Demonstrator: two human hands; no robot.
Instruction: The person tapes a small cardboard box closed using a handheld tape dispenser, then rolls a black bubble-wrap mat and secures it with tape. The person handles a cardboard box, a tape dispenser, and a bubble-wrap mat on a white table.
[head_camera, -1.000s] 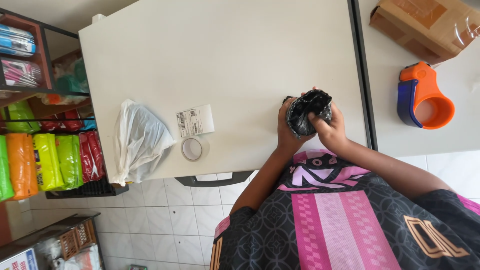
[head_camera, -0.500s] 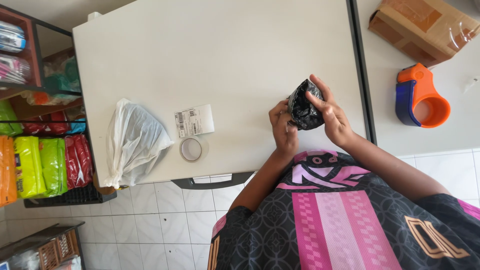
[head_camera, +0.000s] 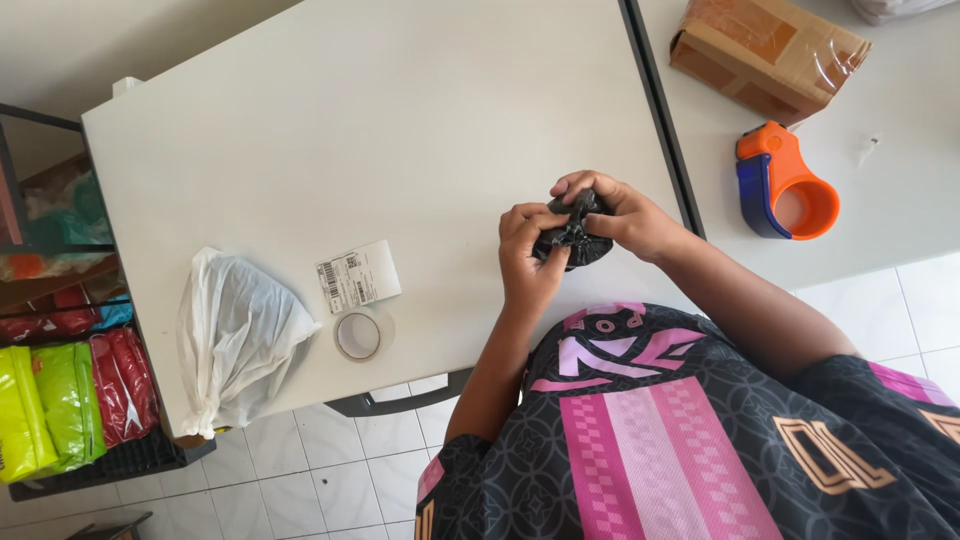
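A small crumpled black plastic bundle is held over the near edge of the white table. My left hand grips it from the left, with fingers curled over its top. My right hand pinches it from the right and above. Both hands touch the bundle and each other, and their fingers hide most of it.
A white plastic bag, a printed label and a clear tape roll lie at the table's near left. A second table on the right carries an orange tape dispenser and a taped cardboard box. A rack with coloured packets stands far left.
The black bundle has been squeezed smaller between both hands, and the fingers have closed further over it. The view has shifted slightly.
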